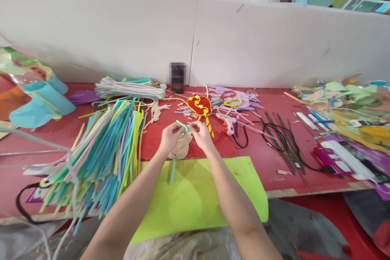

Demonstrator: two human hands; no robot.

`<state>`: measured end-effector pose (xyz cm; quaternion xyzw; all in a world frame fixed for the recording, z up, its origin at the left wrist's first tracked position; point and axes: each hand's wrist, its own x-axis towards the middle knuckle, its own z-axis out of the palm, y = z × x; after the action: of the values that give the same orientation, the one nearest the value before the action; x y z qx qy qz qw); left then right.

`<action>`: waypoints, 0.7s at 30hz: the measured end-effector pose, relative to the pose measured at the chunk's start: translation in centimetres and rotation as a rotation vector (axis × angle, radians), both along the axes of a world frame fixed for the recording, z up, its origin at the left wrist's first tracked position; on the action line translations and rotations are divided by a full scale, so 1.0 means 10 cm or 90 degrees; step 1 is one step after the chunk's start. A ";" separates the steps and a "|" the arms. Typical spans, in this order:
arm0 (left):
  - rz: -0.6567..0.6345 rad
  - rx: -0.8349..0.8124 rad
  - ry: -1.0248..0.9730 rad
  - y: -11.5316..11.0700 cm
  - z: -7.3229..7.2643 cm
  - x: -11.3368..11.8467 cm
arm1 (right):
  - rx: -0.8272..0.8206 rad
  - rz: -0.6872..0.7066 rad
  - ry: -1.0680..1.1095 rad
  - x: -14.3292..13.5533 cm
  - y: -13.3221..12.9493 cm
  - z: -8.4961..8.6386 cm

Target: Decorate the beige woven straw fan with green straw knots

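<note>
The left hand (172, 135) pinches a mint-green strip (182, 124) between thumb and fingertips, and the right hand (198, 133) closes on it from the other side. In the head view, the leaf-shaped piece (180, 148) is directly below the fingertips, ribbed in beige and edged in mint green, its stem pointing between six and seven o'clock over a yellow-green sheet (198, 203).

To work the strip well, I would anchor it with the left hand and make small, even bends with the right, keeping the fingertips close together so the edging stays snug and the beige rows are not pulled askew. Squeezing too hard could flatten the fuzzy pile. The pink glue gun (229, 124), at two o'clock from the piece, looks within easy reach; its nozzle is best kept clear of the fingers.

As for containers, a clear plastic bag (29, 74) at ten o'clock seems to have coloured sheets in or under it. At three o'clock, on the red desk (274, 107), is a magenta packet (323, 157); its contents cannot be told.
</note>
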<state>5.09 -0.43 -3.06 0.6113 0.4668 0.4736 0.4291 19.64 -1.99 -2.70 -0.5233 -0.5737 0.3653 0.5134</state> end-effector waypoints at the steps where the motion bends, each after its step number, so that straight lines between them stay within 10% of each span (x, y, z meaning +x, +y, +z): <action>1: -0.002 0.003 -0.009 -0.01 0.00 0.01 | -0.001 -0.002 0.005 0.00 0.00 0.00; 21: -0.050 -0.034 -0.054 0.07 -0.07 -0.05 | -0.030 -0.024 0.058 0.04 -0.01 0.10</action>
<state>4.63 0.26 -3.73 0.5969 0.4359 0.4694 0.4831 20.00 -2.08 -1.72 -0.5289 -0.5311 0.3922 0.5333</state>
